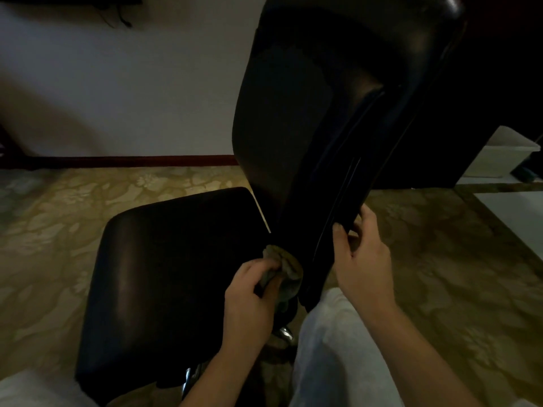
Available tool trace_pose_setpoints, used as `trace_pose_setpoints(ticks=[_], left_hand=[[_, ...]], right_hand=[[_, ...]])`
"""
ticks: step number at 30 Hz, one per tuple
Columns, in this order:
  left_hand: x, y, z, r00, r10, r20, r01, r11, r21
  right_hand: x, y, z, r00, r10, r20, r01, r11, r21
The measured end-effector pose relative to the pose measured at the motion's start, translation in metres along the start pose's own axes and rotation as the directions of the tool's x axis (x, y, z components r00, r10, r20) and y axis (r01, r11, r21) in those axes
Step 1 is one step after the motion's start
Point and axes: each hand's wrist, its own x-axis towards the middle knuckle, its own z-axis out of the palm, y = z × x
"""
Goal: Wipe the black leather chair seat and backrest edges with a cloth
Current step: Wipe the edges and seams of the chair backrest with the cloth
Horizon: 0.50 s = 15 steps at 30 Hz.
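Your left hand (249,289) has its fingers curled tight round the bunched cloth (286,268). The cloth is pressed in at the back edge of the seat (164,274), right where the seat meets the foot of the backrest (308,98).

Your right hand (364,259) grips the lower end of the backrest from the other side. The thumb lies on the near edge and the fingers wrap behind it, so that hand steadies the chair and carries no cloth.

From the cloth, the backrest's near edge runs long and narrow, up and away to your right. The cloth sits at the bottom end of that edge and touches it. The left hand is the one placed to wipe it, and the stroke I would judge next is a slide upward along that edge. The seat's broad top lies to the left of the cloth.
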Motion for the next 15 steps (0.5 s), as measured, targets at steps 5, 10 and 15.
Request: trace_pose_setpoints(ticks=[5, 10, 15], left_hand=[[0.043, 0.06, -0.009, 0.969, 0.245, -0.046, -0.246, 0.969, -0.017], [0.073, 0.121, -0.001, 0.915, 0.403, 0.025, -0.403, 0.915, -0.004], [0.083, 0.142, 0.02, 0.884, 0.463, 0.058, -0.466, 0.881, 0.084]], right_hand=[[0.027, -0.014, -0.024, 0.996, -0.05, 0.071, 0.045, 0.996, 0.073], [0.04, -0.029, -0.033, 0.996, -0.087, 0.022, 0.073, 0.932, 0.355], [0.034, -0.027, -0.035, 0.993, -0.092, 0.068, 0.054, 0.898, 0.437]])
